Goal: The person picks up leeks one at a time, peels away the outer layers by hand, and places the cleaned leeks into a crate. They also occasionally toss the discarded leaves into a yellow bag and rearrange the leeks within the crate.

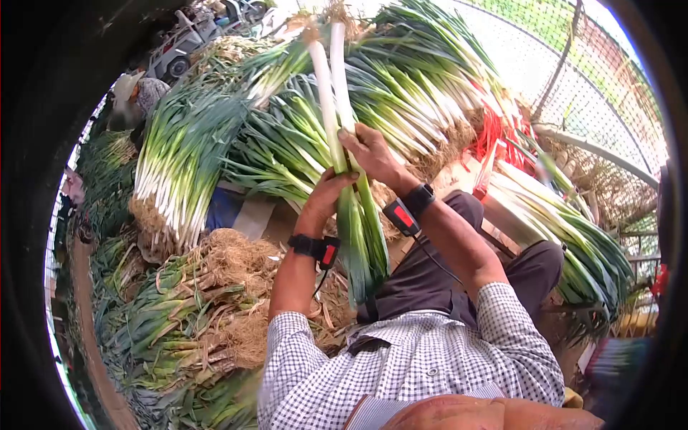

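Observation:
Two long leeks [327, 93] stand nearly upright before me, roots at the top and green leaves hanging down toward my lap. My left hand [331, 188] is wrapped round the left leek where the white turns green. Higher up and to the right, my right hand [369, 149] grips the other leek, its thumb against the stalk. The two stalks lie close side by side between my hands. Black straps with red-and-black devices sit on both wrists. Behind the leeks spreads a large heap of cleaned leeks [401, 93] with white stalks.
Untrimmed leeks with brown roots [229, 301] lie at the left. Red ties [494, 136] hang at the right, near a bundle [566, 229] on a wooden stand. A person in a hat [143, 93] is at the far left, near a vehicle [188, 44]. Netting [588, 79] borders the right.

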`<action>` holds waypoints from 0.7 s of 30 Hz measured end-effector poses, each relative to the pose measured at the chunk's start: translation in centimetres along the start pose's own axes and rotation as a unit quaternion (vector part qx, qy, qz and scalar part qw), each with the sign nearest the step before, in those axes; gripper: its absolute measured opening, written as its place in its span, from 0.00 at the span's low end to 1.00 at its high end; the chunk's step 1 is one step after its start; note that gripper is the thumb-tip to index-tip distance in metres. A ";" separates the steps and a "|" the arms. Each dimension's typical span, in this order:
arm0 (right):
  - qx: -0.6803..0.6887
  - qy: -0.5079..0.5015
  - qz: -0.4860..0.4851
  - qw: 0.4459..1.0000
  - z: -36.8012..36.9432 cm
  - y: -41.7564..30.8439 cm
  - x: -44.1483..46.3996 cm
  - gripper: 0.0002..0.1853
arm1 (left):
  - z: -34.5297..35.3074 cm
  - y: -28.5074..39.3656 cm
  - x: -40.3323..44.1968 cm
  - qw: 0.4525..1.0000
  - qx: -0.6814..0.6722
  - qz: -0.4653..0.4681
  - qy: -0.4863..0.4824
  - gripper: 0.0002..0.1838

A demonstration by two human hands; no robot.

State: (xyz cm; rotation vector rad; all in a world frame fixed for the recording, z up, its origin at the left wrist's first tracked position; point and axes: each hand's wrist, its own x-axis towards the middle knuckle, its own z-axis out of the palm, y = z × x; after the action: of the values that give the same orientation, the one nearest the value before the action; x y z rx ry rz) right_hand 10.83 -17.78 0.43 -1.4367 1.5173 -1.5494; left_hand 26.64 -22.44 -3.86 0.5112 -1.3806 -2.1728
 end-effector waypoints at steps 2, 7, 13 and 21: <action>0.177 0.010 0.052 0.983 -0.8 2.9 0.4 0.19 | -0.2 -1.0 0.6 0.999 -0.047 0.008 -0.001 0.22; 0.252 0.019 0.021 0.967 -5.8 3.5 1.4 0.20 | -2.2 -1.0 1.8 0.996 -0.066 0.012 -0.053 0.24; 0.316 0.042 0.003 0.948 -6.8 0.4 0.1 0.15 | -2.6 -0.5 2.3 0.997 -0.043 0.047 0.053 0.13; 0.339 -0.018 -0.011 0.941 -4.0 1.0 2.4 0.20 | -2.1 1.8 1.7 0.991 -0.043 0.039 -0.118 0.26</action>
State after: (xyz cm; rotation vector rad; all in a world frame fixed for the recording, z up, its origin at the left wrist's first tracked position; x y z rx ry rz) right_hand 6.20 -18.70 1.08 -1.0623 0.8056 -1.8005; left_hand 26.83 -25.56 -3.15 0.1687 -1.3925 -2.2726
